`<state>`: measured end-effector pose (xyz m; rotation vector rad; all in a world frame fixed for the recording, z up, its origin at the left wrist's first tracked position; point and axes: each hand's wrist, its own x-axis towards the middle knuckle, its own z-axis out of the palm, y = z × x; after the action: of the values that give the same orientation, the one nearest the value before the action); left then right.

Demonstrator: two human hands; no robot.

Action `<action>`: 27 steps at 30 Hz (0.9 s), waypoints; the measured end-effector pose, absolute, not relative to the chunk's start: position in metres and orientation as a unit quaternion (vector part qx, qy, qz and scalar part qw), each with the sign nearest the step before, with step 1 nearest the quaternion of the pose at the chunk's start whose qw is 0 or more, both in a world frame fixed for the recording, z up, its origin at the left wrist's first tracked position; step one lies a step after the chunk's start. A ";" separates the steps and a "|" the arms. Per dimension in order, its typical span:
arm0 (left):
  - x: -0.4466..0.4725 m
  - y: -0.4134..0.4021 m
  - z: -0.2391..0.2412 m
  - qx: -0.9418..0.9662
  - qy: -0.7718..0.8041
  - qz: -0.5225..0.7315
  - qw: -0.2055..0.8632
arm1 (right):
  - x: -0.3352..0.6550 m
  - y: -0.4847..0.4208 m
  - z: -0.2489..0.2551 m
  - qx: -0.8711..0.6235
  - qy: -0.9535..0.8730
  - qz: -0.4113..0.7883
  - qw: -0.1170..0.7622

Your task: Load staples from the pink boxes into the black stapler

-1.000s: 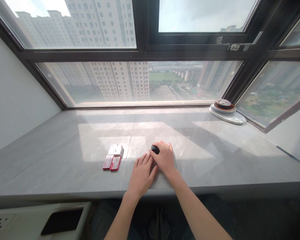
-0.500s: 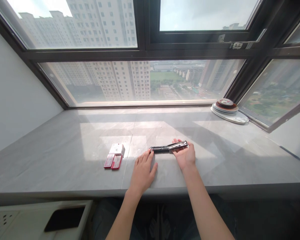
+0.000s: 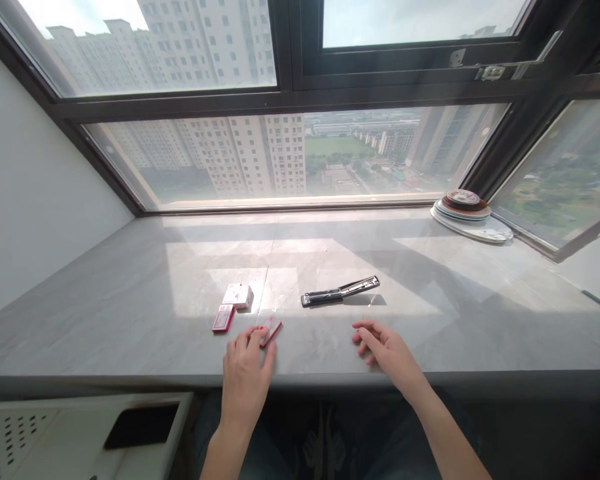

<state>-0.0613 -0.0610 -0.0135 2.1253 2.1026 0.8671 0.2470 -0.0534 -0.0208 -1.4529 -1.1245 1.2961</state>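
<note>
My left hand (image 3: 247,363) grips a small flat red box (image 3: 271,330) by its left end, near the front of the counter. To the left lie another small red box (image 3: 223,319) and a white box (image 3: 238,295), close together. A black stapler (image 3: 339,291) rests on the counter with its top arm swung up, its silver inside showing; neither hand touches it. My right hand (image 3: 383,350) hovers in front and to the right of the stapler, fingers loosely curved and apart, holding nothing.
A stack of plates (image 3: 467,215) stands in the far right corner of the grey counter (image 3: 130,320), by the window. Below the counter at left, a dark phone-like slab (image 3: 143,427) lies on a white perforated surface (image 3: 55,453).
Both hands have let go of the stapler, which now lies on the counter. My left hand has moved left and drawn one red box rightward from the group; my right hand has pulled back.
</note>
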 end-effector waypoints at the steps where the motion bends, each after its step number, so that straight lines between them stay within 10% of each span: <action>1: -0.053 -0.059 -0.011 0.710 0.641 0.288 0.051 | 0.243 -0.050 -0.019 -0.594 -0.476 0.513 0.397; 14: 0.002 -0.007 -0.005 0.811 0.435 0.317 0.230 | 0.241 -0.010 0.002 -0.554 -0.558 0.565 0.250; 27: -0.007 -0.014 -0.002 0.794 0.446 0.333 0.244 | 0.266 0.000 0.022 -0.649 -0.678 0.233 0.255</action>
<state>-0.0067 -0.0143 -0.0021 2.1685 1.2171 0.9097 0.2658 -0.0004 0.0216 -1.7641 -1.8404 0.6321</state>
